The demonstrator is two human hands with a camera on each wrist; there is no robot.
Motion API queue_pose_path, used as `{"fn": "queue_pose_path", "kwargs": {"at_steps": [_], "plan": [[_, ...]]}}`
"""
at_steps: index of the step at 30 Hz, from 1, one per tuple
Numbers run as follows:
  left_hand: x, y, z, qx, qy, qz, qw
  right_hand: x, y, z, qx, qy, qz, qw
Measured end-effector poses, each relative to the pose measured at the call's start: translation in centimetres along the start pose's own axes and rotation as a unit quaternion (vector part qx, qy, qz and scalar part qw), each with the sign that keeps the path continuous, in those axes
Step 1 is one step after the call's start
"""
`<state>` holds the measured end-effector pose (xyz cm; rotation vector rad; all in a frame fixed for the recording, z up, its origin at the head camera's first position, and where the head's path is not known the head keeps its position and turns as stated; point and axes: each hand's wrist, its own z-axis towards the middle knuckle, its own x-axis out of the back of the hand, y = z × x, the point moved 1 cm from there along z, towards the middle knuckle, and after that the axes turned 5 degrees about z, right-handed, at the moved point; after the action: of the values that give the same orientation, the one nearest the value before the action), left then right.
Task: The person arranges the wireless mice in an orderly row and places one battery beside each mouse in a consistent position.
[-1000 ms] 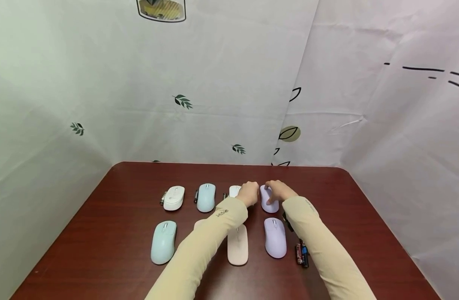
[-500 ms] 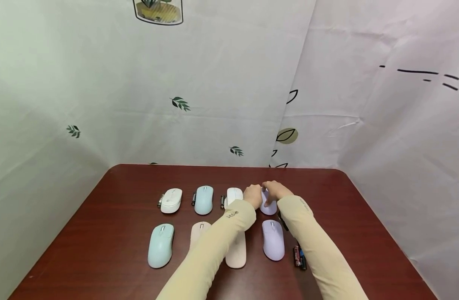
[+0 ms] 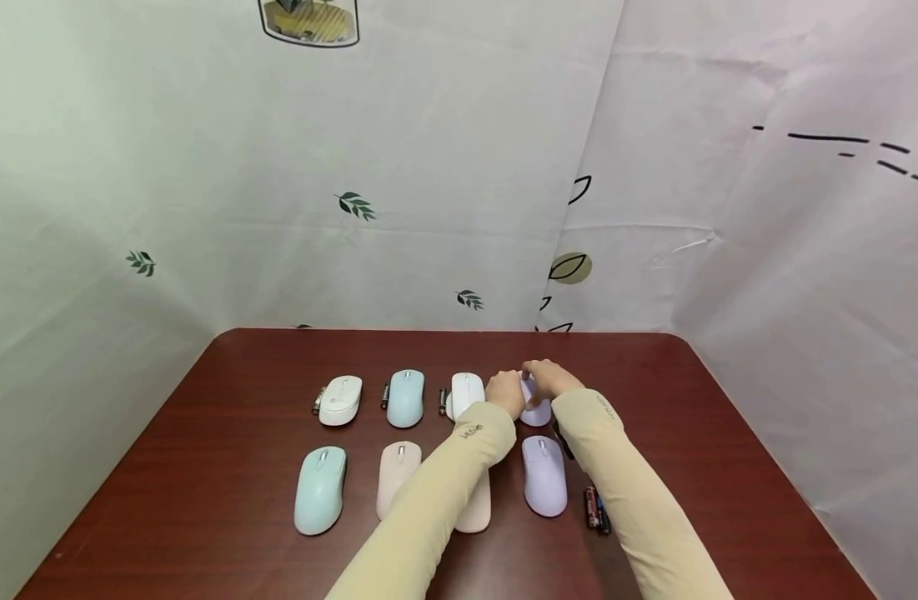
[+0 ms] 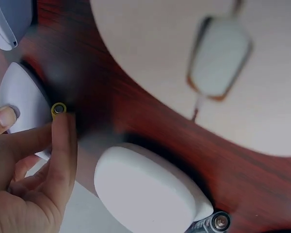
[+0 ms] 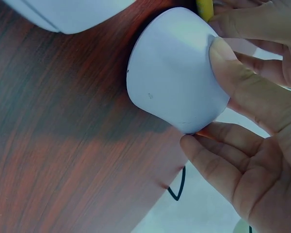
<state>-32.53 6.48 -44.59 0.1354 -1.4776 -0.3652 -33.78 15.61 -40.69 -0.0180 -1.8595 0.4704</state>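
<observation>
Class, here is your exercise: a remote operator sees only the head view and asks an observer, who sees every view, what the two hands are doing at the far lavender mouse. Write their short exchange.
Operator: In my head view, the left hand beside the far lavender mouse shows only its back. Is it holding anything?
Observer: Yes. The left wrist view shows it pinching a battery, with a yellow ring round the metal end.
Operator: And the right hand, which covers part of that mouse?
Observer: The right wrist view shows its thumb lying on the mouse's shell, with other fingertips at the mouse's edge.
</observation>
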Motion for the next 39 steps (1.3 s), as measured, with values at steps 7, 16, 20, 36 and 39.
{"fn": "queue_pose_path", "kwargs": {"at_steps": [7, 16, 20, 36, 39], "plan": [[-0.1, -0.4, -0.1, 0.021, 0.014, -0.037, 0.999, -0.1, -0.5, 0.2, -0.006, -0.002, 0.0, 1.0], [-3.7, -2.3, 3.6, 0.054, 0.009, -0.088, 0.9946, -0.2, -0.8, 0.6, 0.0, -0.004, 0.001, 1.0], [-10.3, -4.0, 8.0, 0.052, 0.046, -0.082, 0.9942, -0.2, -0.7, 0.7, -0.003, 0.001, 0.003, 1.0], [-4.5, -2.2, 4.1, 0.056, -0.047, -0.085, 0.9937, -0.2, -0.4, 0.1, 0.013, -0.007, -0.018, 0.9997], [0.0, -0.6, 0.7, 0.06, -0.073, -0.093, 0.9912, -0.3, -0.1, -0.2, 0.007, -0.012, -0.01, 0.9998]]}}
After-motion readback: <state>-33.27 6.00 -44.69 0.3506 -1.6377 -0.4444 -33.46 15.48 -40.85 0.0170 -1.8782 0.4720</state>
